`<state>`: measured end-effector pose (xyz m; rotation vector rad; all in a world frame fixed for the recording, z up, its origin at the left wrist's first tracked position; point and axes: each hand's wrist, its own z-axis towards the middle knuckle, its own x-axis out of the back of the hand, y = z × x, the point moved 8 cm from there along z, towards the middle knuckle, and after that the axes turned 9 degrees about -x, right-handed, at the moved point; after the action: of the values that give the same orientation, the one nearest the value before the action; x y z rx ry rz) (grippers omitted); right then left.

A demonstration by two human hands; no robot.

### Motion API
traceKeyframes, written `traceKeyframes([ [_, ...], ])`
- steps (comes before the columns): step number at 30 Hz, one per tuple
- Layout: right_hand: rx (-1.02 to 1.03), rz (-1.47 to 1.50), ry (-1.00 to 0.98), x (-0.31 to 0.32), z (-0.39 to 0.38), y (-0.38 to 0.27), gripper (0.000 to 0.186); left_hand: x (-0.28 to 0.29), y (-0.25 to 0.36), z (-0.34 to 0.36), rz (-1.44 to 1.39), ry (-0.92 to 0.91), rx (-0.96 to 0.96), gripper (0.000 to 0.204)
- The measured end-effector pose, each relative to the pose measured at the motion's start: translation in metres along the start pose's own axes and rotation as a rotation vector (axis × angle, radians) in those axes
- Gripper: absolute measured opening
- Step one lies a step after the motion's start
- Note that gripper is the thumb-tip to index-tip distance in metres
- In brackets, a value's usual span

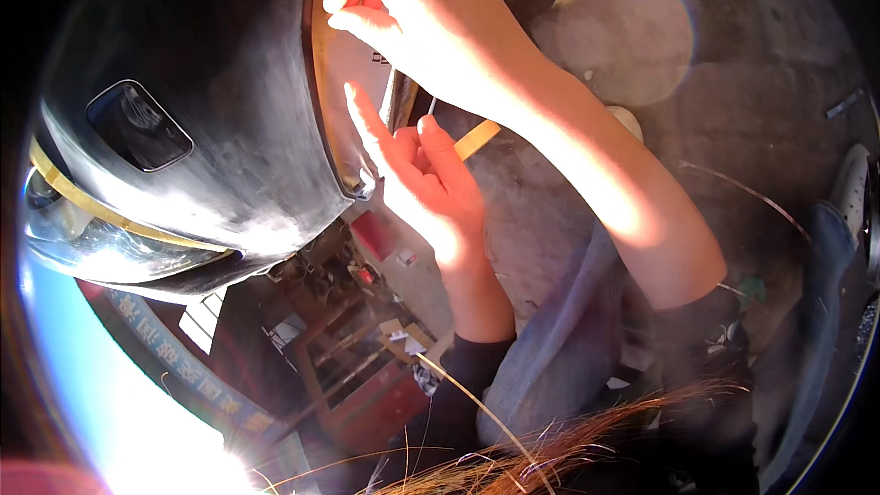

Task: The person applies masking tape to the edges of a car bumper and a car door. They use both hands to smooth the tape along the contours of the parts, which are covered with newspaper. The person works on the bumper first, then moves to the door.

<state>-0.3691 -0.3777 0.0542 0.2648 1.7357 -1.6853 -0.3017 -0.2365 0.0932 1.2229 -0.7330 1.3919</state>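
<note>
The left hand [431, 188] is closed around a slim tool with a yellow handle [478, 138], forefinger stretched up and out toward the edge of the shell [211, 128], a large dark, glossy, rounded body with a small window in its side. The handle's long axis runs from lower left to upper right, its free end pointing away from the shell; a thin metal tip [431, 106] shows just above the knuckles, near the shell's tan inner face [353, 64]. The right hand [394, 9] sits higher up, its arm crossing over the left one, with fingers curled over the shell's rim; its grip looks nearly closed, pinching the rim itself, though what lies under the fingertips is washed out by sunlight. So the rim lies up and to the left of the tool, and the left hand is the nearer one to the lower rim edge. Below, a red cart [367, 385] with clutter stands on the floor [761, 82].
</note>
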Motion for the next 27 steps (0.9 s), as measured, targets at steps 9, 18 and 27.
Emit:
traceKeyframes([
  [9, 0.026, -0.499, 0.263, -0.009, -0.001, -0.010, 0.022, -0.012, -0.004, 0.034, 0.148, -0.001, -0.166, 0.068],
  [18, 0.366, -0.245, 0.492, -0.012, -0.014, -0.010, 0.008, -0.020, -0.022, 0.041, 0.046, -0.061, -0.013, 0.053],
  [27, 0.293, -0.624, 0.656, 0.012, -0.010, -0.029, 0.015, -0.025, -0.009, 0.041, 0.227, -0.024, -0.112, 0.064],
])
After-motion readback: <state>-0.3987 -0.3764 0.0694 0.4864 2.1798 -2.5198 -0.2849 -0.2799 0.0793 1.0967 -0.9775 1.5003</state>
